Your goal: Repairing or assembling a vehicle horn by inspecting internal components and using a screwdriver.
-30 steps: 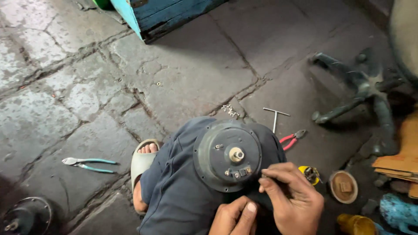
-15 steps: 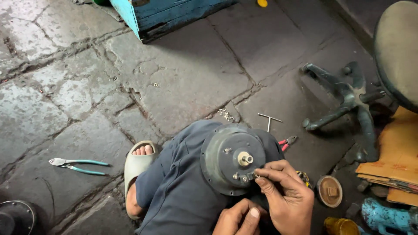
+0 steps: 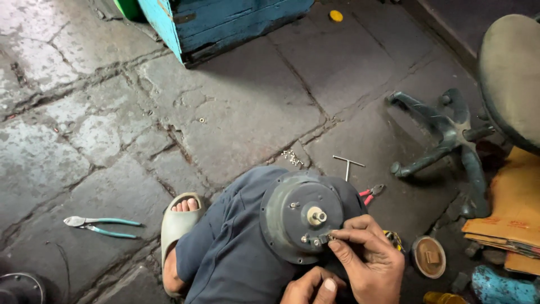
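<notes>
Head view looks straight down on a cracked stone floor that fills most of the frame. At upper centre stands a blue wooden box; what it holds is hidden. On the right edge are an office chair seat and its dark wheeled base, with flat cardboard below them.

Lower centre, a round grey motor housing rests on the person's knee, covered in dark blue cloth, its flat face turned up to the camera. A short shaft pokes up from its middle, so the axis points toward the lens. A sandalled foot shows just left of the knee.

From the bottom edge, the right hand reaches up and left to the housing's lower right rim. Its fingers are pinched narrow on a small metal part that touches the face just below the shaft. This hand is the nearer one. Below it the left hand is curled under the rim; whether it grips anything I cannot tell.

Smaller things: teal-handled pliers at lower left, well apart; a T-handle key and red-handled cutters just right of the housing; loose screws above it; a round tin at lower right holding one small brown piece.
</notes>
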